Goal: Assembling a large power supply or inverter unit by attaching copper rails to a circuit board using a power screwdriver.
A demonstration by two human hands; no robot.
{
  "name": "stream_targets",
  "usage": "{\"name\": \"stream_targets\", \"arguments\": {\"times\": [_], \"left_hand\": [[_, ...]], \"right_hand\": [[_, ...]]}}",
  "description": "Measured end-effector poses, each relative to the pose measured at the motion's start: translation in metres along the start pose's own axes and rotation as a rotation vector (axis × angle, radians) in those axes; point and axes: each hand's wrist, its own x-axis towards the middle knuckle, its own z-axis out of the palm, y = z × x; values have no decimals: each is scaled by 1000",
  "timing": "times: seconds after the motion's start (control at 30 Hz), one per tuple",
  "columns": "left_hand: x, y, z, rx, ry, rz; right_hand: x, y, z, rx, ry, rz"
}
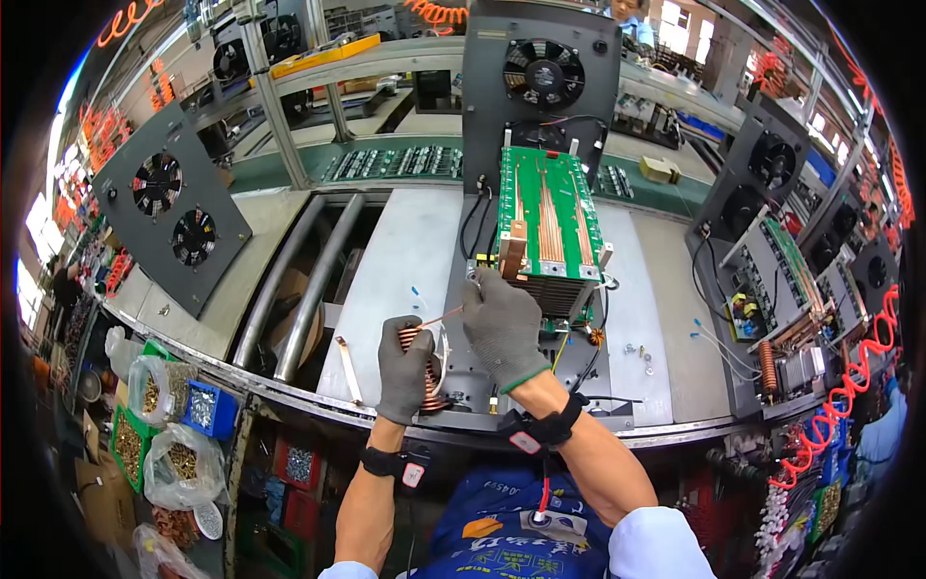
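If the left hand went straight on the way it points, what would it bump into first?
From the left hand, probably the small blue tips lying on the white board; depth is unclear, so it might pass over them.

Left of the steel rollers stands a grey two-fan panel; in front of them, leftward, a blue bin, seemingly of screws; beyond them, green circuit boards.

left hand and right hand made two | wrist straps numbered two | copper coil at the left hand was one | fans on the left grey panel were two | metal rollers totalled two | loose bar was one
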Motion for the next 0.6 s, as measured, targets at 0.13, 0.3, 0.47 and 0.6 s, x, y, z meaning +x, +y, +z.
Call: {"name": "stream_targets", "arguments": {"times": [0.13,0.3,0.47,0.6], "left_hand": [[-3,7,1,11,-25,-3],[-1,7,0,18,-43,29],[-1,5,2,11,-55,42],[1,4,0,20,-76,37]], "right_hand": [[-8,-12,-12,-10,8,74],[-13,-12,-5,230,142,144],[-18,-6,5,378,168,245],[-16,-6,9,592,196,332]]}}
